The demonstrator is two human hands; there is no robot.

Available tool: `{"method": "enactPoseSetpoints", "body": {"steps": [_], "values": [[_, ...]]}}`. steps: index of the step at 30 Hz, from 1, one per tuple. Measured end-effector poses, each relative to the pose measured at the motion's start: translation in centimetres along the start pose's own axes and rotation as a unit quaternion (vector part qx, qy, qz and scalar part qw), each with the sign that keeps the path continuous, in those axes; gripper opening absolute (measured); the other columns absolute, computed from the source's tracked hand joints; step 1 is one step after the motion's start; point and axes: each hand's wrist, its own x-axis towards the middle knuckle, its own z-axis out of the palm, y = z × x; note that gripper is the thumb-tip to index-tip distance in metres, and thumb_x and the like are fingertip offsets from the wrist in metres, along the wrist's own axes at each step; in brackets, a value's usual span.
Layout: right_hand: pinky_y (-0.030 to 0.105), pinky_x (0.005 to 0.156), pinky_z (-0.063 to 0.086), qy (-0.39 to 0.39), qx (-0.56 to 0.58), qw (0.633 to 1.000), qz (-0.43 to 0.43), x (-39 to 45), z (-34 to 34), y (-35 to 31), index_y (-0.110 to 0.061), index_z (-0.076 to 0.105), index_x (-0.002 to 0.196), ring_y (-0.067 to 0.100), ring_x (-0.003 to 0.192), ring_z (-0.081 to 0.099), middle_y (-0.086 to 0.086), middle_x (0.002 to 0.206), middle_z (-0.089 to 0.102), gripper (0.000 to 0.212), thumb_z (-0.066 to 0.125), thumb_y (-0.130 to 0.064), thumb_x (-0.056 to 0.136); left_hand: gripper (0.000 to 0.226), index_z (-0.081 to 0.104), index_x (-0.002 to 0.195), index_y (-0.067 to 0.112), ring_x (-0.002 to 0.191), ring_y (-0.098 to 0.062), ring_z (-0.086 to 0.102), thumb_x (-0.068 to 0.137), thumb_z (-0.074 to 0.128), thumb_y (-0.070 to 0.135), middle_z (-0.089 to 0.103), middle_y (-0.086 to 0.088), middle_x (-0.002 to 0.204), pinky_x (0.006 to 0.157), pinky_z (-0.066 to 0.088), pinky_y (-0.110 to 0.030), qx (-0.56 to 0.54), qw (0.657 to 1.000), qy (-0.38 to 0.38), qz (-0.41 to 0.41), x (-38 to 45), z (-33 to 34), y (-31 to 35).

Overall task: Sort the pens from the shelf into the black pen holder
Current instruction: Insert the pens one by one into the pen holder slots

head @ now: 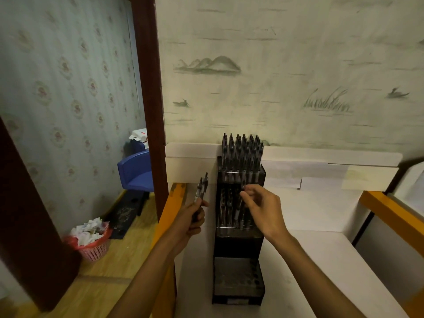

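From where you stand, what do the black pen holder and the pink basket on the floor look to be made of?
Black pen holder: apparently hard plastic, dark and partly see-through, since pens show through its tier walls; slight sheen.
Pink basket: probably moulded plastic, judging by its open lattice wall and even colour; it holds crumpled paper.

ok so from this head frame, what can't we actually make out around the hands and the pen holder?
- Head view: the right hand covers the pen it pinches over the middle tier of the black pen holder; its tip and slot are hidden.
- The left hand wraps the lower ends of its spare pens; the exact count is too blurred.
- Top-tier pens overlap; uncountable.
- The label at the holder's base is too small to read.
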Motion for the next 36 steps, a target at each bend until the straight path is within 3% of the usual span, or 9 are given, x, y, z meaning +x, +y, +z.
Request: {"method": "enactPoseSetpoints", "body": {"steps": [7,13,22,30,33,36], "values": [[-0.001,0.075,0.043,-0.018,-0.040,0.999,-0.006,-0.7,0.2,1.0,-0.018,0.070,0.116,-0.016,0.085,0.060,-0.019,0.089,0.065,0.024,0.066,-0.024,0.093,0.031,0.061,0.108,0.008,0.052,-0.010,0.033,0.102,0.049,0.036,0.047,0.001,0.067,0.045,0.024,-0.022,-0.002,1.000,0.000,-0.001,-0.2,0.2,0.2],[-0.004,0.072,0.040,-0.013,-0.056,0.998,-0.003,-0.7,0.5,1.3,-0.020,0.069,0.116,-0.021,0.086,0.057,-0.028,0.087,0.060,0.023,0.065,-0.026,0.094,0.030,0.059,0.111,0.007,0.052,-0.010,0.032,0.102,0.048,0.034,0.047,0.001,0.067,0.045,0.023,-0.022,-0.004,1.000,0.000,-0.009,-0.3,0.2,0.1],[-0.001,0.071,0.040,-0.044,-0.128,0.991,-0.007,-1.9,1.1,2.8,-0.021,0.070,0.113,-0.005,0.077,0.060,-0.015,0.090,0.069,0.022,0.066,-0.030,0.093,0.028,0.058,0.113,0.006,0.052,-0.009,0.033,0.104,0.045,0.029,0.047,0.002,0.067,0.042,0.026,-0.019,0.003,1.000,-0.002,-0.015,-0.6,0.4,0.3],[-0.005,0.067,0.039,-0.056,-0.138,0.989,-0.009,-2.4,1.3,3.3,-0.015,0.072,0.112,-0.005,0.074,0.059,-0.005,0.093,0.074,0.022,0.066,-0.024,0.094,0.026,0.057,0.114,0.008,0.051,-0.009,0.034,0.104,0.045,0.029,0.048,0.002,0.067,0.042,0.027,-0.019,0.003,1.000,-0.002,-0.017,-0.3,0.3,0.0],[-0.001,0.069,0.043,-0.058,-0.135,0.989,-0.021,-2.7,1.0,3.4,-0.016,0.075,0.108,-0.004,0.072,0.060,-0.006,0.090,0.074,0.019,0.066,-0.026,0.094,0.021,0.055,0.107,0.010,0.051,-0.010,0.035,0.102,0.048,0.030,0.050,0.001,0.068,0.042,0.028,-0.020,0.003,1.000,0.005,-0.014,-0.2,0.4,0.0],[0.015,0.075,0.054,-0.060,-0.132,0.989,-0.013,-2.9,0.5,3.5,-0.020,0.077,0.097,0.000,0.072,0.065,-0.010,0.081,0.074,0.015,0.067,-0.030,0.093,0.023,0.057,0.108,0.010,0.052,-0.010,0.037,0.103,0.049,0.031,0.055,0.001,0.071,0.044,0.028,-0.021,0.015,1.000,0.009,-0.003,-0.4,0.6,0.0]]}}
